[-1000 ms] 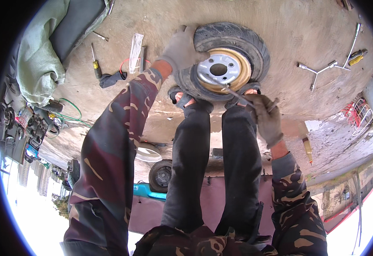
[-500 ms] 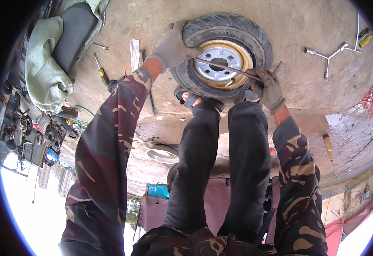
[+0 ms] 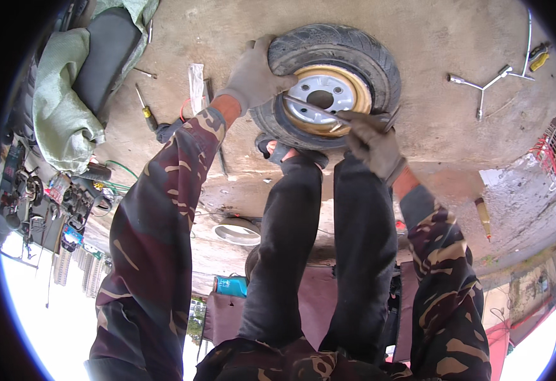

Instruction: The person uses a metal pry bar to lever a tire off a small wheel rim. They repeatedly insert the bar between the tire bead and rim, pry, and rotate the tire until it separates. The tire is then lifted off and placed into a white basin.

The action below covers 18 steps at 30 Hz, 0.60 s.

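A small black tyre (image 3: 354,54) on a gold and silver wheel rim (image 3: 329,95) lies flat on the concrete floor in front of my feet. My gloved left hand (image 3: 250,77) grips the tyre's left edge. My gloved right hand (image 3: 374,145) holds a long metal tyre lever (image 3: 319,108) whose tip lies across the rim toward the tyre bead. My dark trouser legs and a sandalled foot (image 3: 282,152) sit just below the wheel.
A three-way wheel wrench (image 3: 481,86) and a yellow-handled tool (image 3: 537,58) lie right of the wheel. Screwdrivers (image 3: 144,109), a plastic wrapper (image 3: 196,79) and a grey-green cloth (image 3: 59,117) lie left. A round white cover (image 3: 238,232) and blue can (image 3: 230,286) sit behind me.
My view has shifted closer over the wheel. My right hand has brought the lever up from beside the tyre and laid it across the rim; my left hand stays on the tyre edge.
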Tool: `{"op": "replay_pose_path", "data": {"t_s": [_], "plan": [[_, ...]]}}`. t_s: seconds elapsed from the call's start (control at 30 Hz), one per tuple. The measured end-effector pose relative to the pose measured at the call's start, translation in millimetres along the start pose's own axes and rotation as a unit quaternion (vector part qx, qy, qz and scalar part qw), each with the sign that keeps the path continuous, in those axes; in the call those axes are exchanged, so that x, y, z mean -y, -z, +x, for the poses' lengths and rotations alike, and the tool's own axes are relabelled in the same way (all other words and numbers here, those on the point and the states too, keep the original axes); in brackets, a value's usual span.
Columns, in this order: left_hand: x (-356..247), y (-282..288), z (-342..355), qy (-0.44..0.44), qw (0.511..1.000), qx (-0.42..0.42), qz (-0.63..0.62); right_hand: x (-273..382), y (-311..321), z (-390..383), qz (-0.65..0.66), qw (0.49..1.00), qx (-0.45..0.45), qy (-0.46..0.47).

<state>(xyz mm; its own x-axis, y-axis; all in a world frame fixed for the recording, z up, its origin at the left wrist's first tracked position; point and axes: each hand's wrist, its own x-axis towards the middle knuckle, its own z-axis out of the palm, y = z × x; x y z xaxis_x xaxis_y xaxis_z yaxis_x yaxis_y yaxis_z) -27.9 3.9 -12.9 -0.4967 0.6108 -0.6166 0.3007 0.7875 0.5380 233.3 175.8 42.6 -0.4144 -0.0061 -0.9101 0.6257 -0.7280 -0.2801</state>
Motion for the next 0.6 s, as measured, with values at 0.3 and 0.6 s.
{"op": "replay_pose_path", "data": {"t_s": [0.3, 0.6], "plan": [[-9, 11, -4, 0.034, 0.999, 0.003, -0.003, -12, -119, -70, 0.153, 0.986, 0.06, 0.007], [-3, 13, -3, 0.039, 0.999, 0.019, -0.005, -47, -206, -69, 0.148, 0.982, -0.016, 0.114]]}}
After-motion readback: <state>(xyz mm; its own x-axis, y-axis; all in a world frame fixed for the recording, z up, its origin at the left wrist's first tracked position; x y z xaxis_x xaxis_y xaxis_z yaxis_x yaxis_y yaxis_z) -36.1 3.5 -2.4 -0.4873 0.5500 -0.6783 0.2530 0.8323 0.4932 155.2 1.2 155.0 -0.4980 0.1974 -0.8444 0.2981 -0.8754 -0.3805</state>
